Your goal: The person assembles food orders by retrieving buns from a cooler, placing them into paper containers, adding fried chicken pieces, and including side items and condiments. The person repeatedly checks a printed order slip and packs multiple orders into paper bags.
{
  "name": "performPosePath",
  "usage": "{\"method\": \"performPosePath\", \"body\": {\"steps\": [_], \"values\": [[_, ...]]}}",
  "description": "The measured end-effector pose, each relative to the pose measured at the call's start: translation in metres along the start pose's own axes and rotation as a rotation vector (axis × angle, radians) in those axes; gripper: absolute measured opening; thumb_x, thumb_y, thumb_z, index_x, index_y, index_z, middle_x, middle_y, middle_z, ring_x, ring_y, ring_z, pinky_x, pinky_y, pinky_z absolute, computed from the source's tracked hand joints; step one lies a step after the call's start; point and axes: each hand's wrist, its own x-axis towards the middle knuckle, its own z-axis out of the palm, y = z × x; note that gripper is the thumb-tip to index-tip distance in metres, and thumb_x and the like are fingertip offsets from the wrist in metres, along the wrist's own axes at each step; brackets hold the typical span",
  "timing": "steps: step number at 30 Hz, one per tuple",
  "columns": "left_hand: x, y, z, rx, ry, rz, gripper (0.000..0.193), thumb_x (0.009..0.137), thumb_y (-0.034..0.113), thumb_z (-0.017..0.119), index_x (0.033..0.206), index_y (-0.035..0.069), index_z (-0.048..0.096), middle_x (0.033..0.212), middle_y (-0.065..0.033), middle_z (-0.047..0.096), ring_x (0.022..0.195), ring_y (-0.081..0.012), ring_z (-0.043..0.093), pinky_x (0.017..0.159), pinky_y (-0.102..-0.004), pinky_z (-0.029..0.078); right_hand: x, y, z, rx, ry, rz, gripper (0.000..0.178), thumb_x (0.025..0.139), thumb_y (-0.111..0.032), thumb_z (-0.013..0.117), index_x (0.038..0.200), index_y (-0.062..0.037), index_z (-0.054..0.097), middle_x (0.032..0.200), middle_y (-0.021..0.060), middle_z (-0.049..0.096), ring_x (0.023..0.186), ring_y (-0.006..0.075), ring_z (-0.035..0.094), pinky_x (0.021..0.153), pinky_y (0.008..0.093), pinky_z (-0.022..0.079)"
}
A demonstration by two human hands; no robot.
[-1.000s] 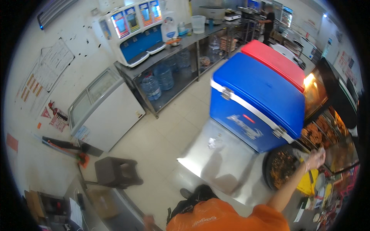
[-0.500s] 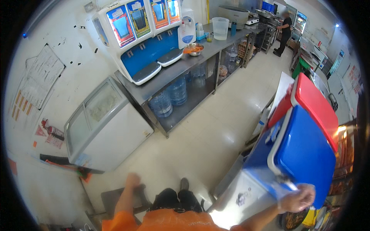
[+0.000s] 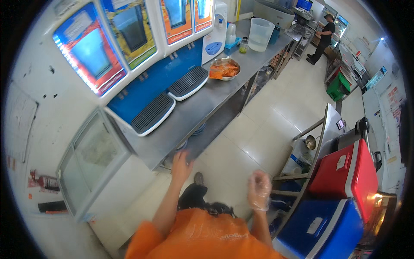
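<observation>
My left hand (image 3: 181, 166) is bare and held out low in front of me, by the front edge of the steel counter (image 3: 166, 149). Its fingers are slightly blurred, but thumb and fingers look apart, with nothing in them. A clear plastic glove (image 3: 260, 202) covers my right hand (image 3: 259, 185), which hovers over the floor left of the blue cooler box (image 3: 312, 231). Its fingers are curled in, and no object shows in them. On the counter ahead sits a steel bowl (image 3: 237, 70) with orange-coloured food (image 3: 224, 69) in it.
A drink dispenser (image 3: 155, 82) with drip trays (image 3: 153, 114) stands on the counter, before a clear bucket (image 3: 261, 34). At left is a glass-topped freezer (image 3: 92, 162). A red cooler box (image 3: 336, 170) and steel table (image 3: 330, 123) flank the tiled aisle. A person (image 3: 324, 39) stands far off.
I have moved forward and turned, so the counter and bowl are nearer. My right hand has come away from the blue cooler box toward the middle; my left hand is further forward.
</observation>
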Motion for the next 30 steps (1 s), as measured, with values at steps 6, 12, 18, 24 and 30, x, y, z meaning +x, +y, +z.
{"method": "performPosePath", "body": {"steps": [6, 12, 18, 24, 30], "values": [[0.325, 0.069, 0.081, 0.345, -0.02, 0.408, 0.071, 0.084, 0.008, 0.07, 0.149, 0.008, 0.042, 0.152, -0.0172, 0.041, 0.141, -0.037, 0.039, 0.113, -0.0488, 0.036, 0.13, -0.006, 0.046, -0.01, -0.088, 0.04, 0.014, 0.092, -0.003, 0.066, 0.105, -0.0008, 0.062, 0.085, 0.0074, 0.064, 0.075, 0.0125, 0.058, 0.071, 0.0296, 0.049], [0.468, 0.042, 0.124, 0.34, -0.257, 0.382, 0.058, 0.079, 0.0, 0.069, 0.135, 0.008, 0.057, 0.142, -0.0145, 0.054, 0.13, -0.0348, 0.05, 0.11, -0.0432, 0.04, 0.273, 0.077, 0.089, -0.078, -0.085, 0.131, 0.018, 0.095, -0.01, 0.066, 0.108, 0.0006, 0.062, 0.087, 0.0113, 0.066, 0.078, 0.0189, 0.062, 0.073, 0.0337, 0.051], [0.54, 0.097, 0.068, 0.132, -0.41, 0.188, 0.03, 0.081, 0.006, 0.075, 0.11, 0.004, 0.072, 0.096, -0.012, 0.074, 0.091, -0.0317, 0.068, 0.084, -0.0402, 0.052, 0.495, 0.114, 0.176, -0.146, -0.405, -0.311, 0.04, 0.09, -0.027, 0.073, 0.117, 0.0003, 0.062, 0.096, 0.0184, 0.069, 0.086, 0.0365, 0.067, 0.082, 0.0439, 0.053], [0.59, 0.128, 0.102, -0.607, -0.287, -0.242, 0.05, 0.09, 0.014, 0.076, 0.134, 0.007, 0.055, 0.089, -0.006, 0.075, 0.078, -0.0087, 0.062, 0.072, -0.0276, 0.049, 0.647, 0.15, 0.293, 0.072, -1.138, -0.146, 0.035, 0.09, -0.032, 0.074, 0.111, -0.0052, 0.069, 0.088, 0.0141, 0.069, 0.08, 0.0296, 0.065, 0.079, 0.0398, 0.052], [0.579, 0.078, 0.124, -0.771, -0.387, -0.279, 0.028, 0.094, 0.015, 0.071, 0.117, 0.001, 0.067, 0.097, -0.0073, 0.074, 0.089, -0.0092, 0.065, 0.083, -0.027, 0.05, 0.681, 0.208, 0.313, 0.284, -1.255, 0.494, 0.042, 0.093, -0.036, 0.072, 0.111, 0.0015, 0.068, 0.095, 0.0061, 0.069, 0.085, 0.0164, 0.063, 0.077, 0.0323, 0.051]]}}
